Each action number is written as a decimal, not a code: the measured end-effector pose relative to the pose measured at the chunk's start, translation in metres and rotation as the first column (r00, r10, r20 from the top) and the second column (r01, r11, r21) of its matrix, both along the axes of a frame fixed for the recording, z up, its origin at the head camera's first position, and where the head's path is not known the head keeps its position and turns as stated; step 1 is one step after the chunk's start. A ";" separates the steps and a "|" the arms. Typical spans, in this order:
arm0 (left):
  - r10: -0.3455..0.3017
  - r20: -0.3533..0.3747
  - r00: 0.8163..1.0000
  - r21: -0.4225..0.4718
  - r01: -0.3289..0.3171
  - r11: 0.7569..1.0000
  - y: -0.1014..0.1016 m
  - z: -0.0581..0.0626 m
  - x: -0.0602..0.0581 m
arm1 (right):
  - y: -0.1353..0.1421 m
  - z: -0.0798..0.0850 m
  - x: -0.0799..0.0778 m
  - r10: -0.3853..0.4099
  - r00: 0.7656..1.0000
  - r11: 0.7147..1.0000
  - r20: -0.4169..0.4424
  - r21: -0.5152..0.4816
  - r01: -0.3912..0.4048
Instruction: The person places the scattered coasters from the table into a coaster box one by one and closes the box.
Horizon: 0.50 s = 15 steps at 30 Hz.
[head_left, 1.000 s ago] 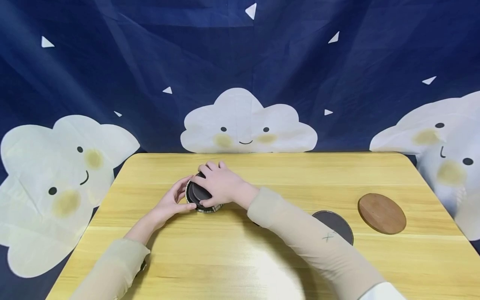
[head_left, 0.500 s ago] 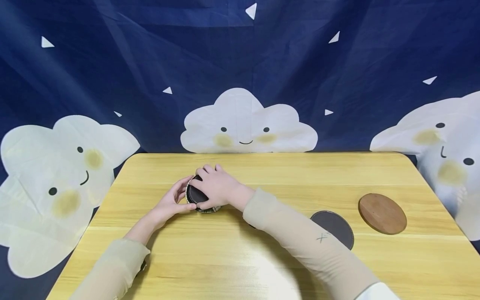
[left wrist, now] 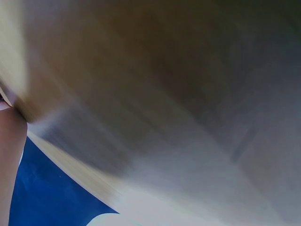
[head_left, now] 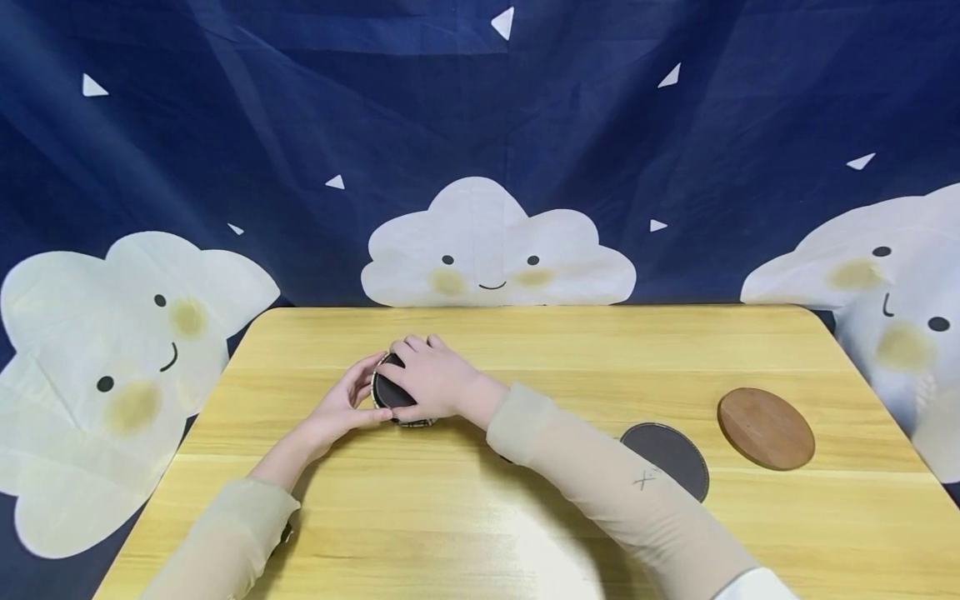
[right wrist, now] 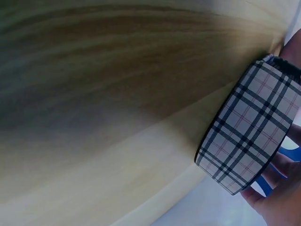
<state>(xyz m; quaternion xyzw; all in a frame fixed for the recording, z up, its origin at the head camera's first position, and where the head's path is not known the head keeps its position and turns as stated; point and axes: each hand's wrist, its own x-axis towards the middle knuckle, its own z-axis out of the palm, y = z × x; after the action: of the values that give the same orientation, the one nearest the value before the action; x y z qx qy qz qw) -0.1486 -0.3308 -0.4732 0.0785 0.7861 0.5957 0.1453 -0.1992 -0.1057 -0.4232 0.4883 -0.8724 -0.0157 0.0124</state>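
A round coaster holder (right wrist: 249, 127) with a black-and-white plaid side stands on the table, left of the middle in the head view. My left hand (head_left: 348, 404) holds it from the left, thumb at the near side and fingers round the far side. Inside its rim lies a black round coaster (head_left: 392, 393). My right hand (head_left: 438, 379) spans this coaster from above, thumb at the near edge and fingers bent over the far edge. In the right wrist view several fingers (right wrist: 256, 197) reach the holder's upper rim. The right hand hides part of the coaster.
A dark grey round coaster (head_left: 667, 454) lies flat on the wooden table (head_left: 420, 525), partly covered by the right sleeve. Right of it lies a brown round disc (head_left: 765, 427). A blue curtain (head_left: 570, 108) with cloud prints hangs behind the table.
The right hand has moved slightly down and toward the near side. The black coaster, lower and darker within the rim before, now lies about level with it. The left hand has stayed in place.
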 end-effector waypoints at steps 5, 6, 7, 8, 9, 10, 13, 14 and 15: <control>-0.003 -0.006 1.000 0.010 0.003 1.000 0.000 0.000 0.000 | -0.001 -0.004 0.001 0.005 1.000 1.000 -0.021 0.003 -0.005; -0.003 -0.006 1.000 0.011 0.003 1.000 0.000 0.000 0.000 | -0.001 -0.005 0.001 0.007 1.000 1.000 -0.024 0.002 -0.007; -0.003 -0.004 1.000 0.011 0.003 1.000 0.000 0.000 0.000 | -0.001 -0.005 0.001 0.009 1.000 1.000 -0.025 -0.001 -0.009; -0.003 -0.003 1.000 0.012 0.003 1.000 -0.001 0.000 0.001 | 0.000 -0.005 0.001 0.011 1.000 1.000 -0.022 -0.005 -0.011; -0.002 -0.002 1.000 0.012 0.002 1.000 -0.001 0.000 0.001 | 0.000 -0.005 0.001 0.012 1.000 1.000 -0.017 -0.009 -0.012; -0.002 0.000 1.000 0.011 0.002 1.000 -0.001 0.000 0.001 | 0.001 -0.005 0.001 0.014 1.000 1.000 -0.011 -0.012 -0.014; -0.004 0.000 1.000 0.009 0.004 1.000 -0.001 0.000 0.001 | 0.004 -0.003 0.000 0.019 1.000 1.000 0.013 -0.020 -0.019; -0.004 -0.001 1.000 0.009 0.004 1.000 0.000 0.000 0.000 | 0.005 -0.003 0.000 0.019 1.000 1.000 0.021 -0.020 -0.019; -0.005 0.000 1.000 0.008 0.005 1.000 0.000 0.000 0.000 | 0.005 -0.003 0.000 0.019 0.999 1.000 0.028 -0.020 -0.019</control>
<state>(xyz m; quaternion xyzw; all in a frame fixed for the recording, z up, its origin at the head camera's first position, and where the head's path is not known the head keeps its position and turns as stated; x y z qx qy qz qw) -0.1486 -0.3311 -0.4733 0.0811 0.7834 0.5986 0.1462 -0.1996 -0.1004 -0.4263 0.4967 -0.8679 -0.0001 0.0049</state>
